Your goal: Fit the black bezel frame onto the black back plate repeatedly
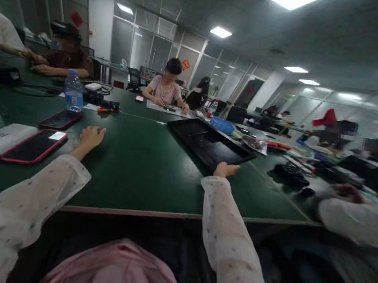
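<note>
So the right hand (pixel 225 169) grips the black tray's (pixel 210 145) near corner; the left hand (pixel 90 137) rests open (empty) on the green tabletop (pixel 139 172), probably bracing.

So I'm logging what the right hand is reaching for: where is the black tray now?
In the head view, the black tray lies on the green table, right of centre, its near corner at the right hand, with a blue basket just beyond it.
</note>
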`<state>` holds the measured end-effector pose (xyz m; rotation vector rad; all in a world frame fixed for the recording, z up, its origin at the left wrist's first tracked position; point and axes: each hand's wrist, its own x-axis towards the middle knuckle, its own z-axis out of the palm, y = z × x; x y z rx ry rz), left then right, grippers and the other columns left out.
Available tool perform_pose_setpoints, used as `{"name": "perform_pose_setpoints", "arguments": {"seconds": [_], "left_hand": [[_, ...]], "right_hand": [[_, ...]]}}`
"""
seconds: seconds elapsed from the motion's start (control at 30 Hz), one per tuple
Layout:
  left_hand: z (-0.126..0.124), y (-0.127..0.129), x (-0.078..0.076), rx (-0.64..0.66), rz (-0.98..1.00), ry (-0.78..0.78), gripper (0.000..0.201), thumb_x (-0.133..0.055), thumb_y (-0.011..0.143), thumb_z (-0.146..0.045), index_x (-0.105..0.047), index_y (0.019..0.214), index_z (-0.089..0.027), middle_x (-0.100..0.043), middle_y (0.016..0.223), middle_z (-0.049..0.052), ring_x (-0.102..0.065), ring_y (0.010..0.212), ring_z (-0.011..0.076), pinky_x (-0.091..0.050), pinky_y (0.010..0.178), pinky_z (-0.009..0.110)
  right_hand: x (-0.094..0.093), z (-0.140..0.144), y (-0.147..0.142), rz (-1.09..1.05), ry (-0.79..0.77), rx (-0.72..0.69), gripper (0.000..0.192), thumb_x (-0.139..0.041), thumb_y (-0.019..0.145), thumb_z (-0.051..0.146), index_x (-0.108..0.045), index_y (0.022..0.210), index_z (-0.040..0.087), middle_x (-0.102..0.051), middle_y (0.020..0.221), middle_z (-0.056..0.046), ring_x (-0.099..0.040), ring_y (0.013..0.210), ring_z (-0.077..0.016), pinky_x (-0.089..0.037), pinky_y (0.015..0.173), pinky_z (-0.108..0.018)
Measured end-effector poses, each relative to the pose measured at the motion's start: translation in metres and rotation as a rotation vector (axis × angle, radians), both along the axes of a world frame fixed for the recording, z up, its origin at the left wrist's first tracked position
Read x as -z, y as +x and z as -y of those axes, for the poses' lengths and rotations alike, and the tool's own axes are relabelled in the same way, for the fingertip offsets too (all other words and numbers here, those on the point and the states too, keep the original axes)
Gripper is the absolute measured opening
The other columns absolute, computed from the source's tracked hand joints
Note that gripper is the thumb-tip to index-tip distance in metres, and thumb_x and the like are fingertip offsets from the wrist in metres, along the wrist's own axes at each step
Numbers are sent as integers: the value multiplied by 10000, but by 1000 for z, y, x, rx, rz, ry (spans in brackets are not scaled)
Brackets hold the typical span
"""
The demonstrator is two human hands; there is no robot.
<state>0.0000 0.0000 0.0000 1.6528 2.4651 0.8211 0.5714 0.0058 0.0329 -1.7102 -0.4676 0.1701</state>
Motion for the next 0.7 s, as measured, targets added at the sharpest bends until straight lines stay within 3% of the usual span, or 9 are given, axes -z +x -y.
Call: {"name": "perform_pose_setpoints", "arguments": {"seconds": [0.13,0.3,0.43,0.57,0.7], "left_hand": [[5,3,-3,13,-25,-11,648,-410,1062,-489,-674,1469,-59,-633,1459,283,-561,1390,431,-450,1135,519],[5,2,0,14,-25,-7,634,-419,1065,-487,-679,1468,-71,-610,1485,285,-531,1414,450,-442,1140,548],[3,1,0,17,-7,-3,654,-418,1064,-505,-659,1489,-71,-589,1511,283,-514,1428,456,-424,1159,563],[4,2,-1,17,-8,-10,646,-426,1065,-504,-655,1494,-79,-591,1510,279,-506,1437,454,-424,1160,568],[5,2,0,24,-9,-1,649,-426,1064,-507,-648,1499,-80,-587,1511,284,-498,1440,463,-424,1154,581]], "right_hand": [[-1,4,11,-51,-28,141,779,-353,919,-11,-230,1685,54,-513,1586,-294,-514,1523,-315,-406,1281,-492],[-7,17,17,-53,-90,220,803,-410,971,145,-125,1719,84,-426,1569,-339,-517,1498,-392,-402,1268,-564],[-13,27,23,-1,-166,256,797,-490,967,223,-206,1708,147,-338,1560,-331,-441,1528,-452,-348,1261,-644],[-15,29,21,111,-112,321,795,-499,935,221,-263,1694,193,-296,1580,-313,-326,1569,-476,-306,1230,-743],[-14,24,15,275,-37,255,811,-495,943,255,-248,1715,230,-363,1525,-277,-379,1517,-461,-355,1193,-742]]}}
